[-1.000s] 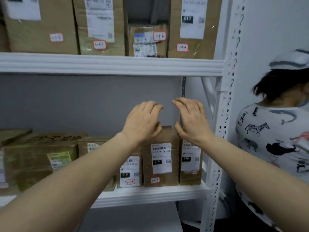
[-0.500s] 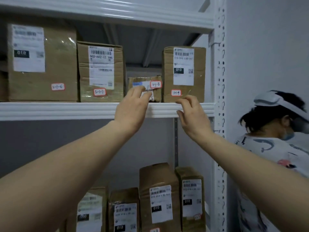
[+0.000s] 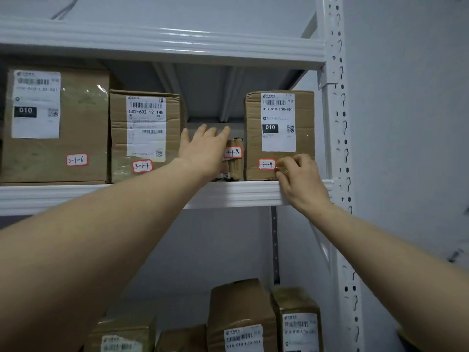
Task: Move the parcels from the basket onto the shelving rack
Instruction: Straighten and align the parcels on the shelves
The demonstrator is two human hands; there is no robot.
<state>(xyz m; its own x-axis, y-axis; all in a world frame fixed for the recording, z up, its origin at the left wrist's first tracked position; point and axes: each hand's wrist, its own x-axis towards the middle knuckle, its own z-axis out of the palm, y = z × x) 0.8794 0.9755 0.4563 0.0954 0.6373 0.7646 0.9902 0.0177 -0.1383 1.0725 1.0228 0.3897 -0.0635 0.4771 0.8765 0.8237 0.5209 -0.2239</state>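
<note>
Left hand (image 3: 203, 151), fingers straight, covers the small parcel's (image 3: 235, 165) left part.

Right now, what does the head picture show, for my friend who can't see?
Two bare hands reach up to a white shelf of cardboard parcels. The left hand stretches flat over small parcel 3-1-8; the right hand, fingers curled, touches the lower front of parcel 3-1-9.

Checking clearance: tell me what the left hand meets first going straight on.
Probably the small parcel tagged 3-1-8: the left hand overlaps it, fingers aimed just over its top. Depth is unclear.
</note>
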